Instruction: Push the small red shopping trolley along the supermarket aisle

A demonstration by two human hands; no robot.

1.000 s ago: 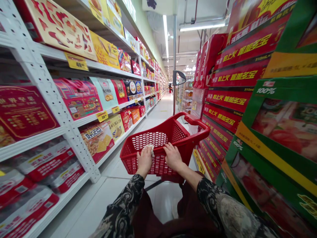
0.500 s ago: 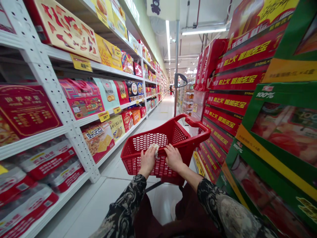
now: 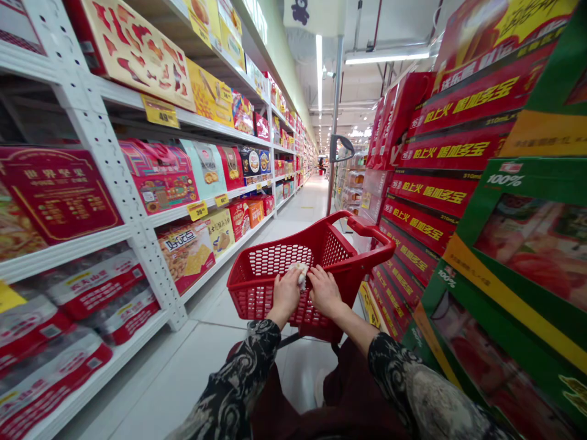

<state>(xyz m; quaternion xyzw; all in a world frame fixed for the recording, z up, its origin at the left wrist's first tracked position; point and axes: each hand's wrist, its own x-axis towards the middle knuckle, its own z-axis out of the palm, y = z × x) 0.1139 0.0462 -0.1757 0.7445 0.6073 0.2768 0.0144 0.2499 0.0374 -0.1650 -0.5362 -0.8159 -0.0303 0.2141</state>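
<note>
A red plastic shopping basket on wheels stands in the aisle in front of me, with its red handle at the right. My left hand presses a small crumpled white cloth against the basket's near rim, fingers closed on it. My right hand grips the same rim just to the right, almost touching the left hand. Both forearms wear dark patterned sleeves.
White shelving with boxed snacks and yellow price tags lines the left. Stacked red drink cartons and green juice cartons rise close on the right. A grey pole stands ahead. The pale tiled aisle floor runs far back.
My left hand has slid the white cloth to the right along the basket's rim, closing up on my right hand. The view has shifted slightly forward.
</note>
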